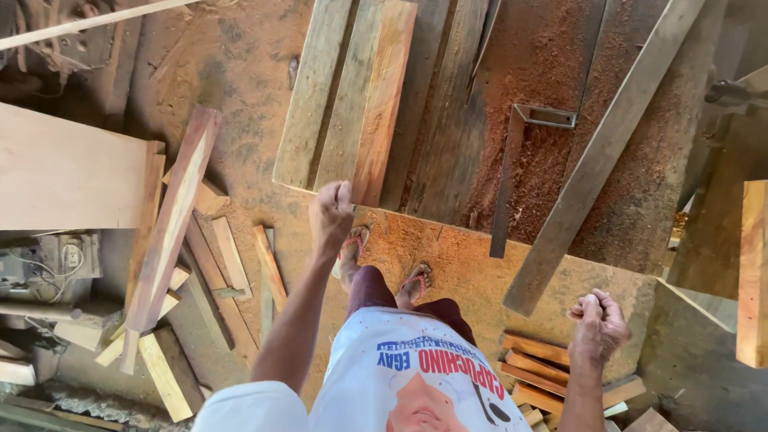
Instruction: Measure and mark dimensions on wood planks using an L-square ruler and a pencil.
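My left hand (pixel 332 214) grips the near end of a reddish wooden plank (pixel 386 96) lying among several planks on a sawdust-covered workbench (pixel 448 264). My right hand (pixel 598 325) is a closed fist held near the bench's front right corner, with nothing visible in it. A metal try square (pixel 512 172) lies on the bench to the right of the planks, and a long grey board (pixel 608 144) leans diagonally across it. My feet in sandals (pixel 416 282) stand below the bench edge.
Loose wood offcuts (pixel 172 232) litter the sandy floor at left. A large flat board (pixel 68 172) rests on a machine at far left. Short stacked wood pieces (pixel 536 360) lie near my right side, and a vertical plank (pixel 752 272) stands at right.
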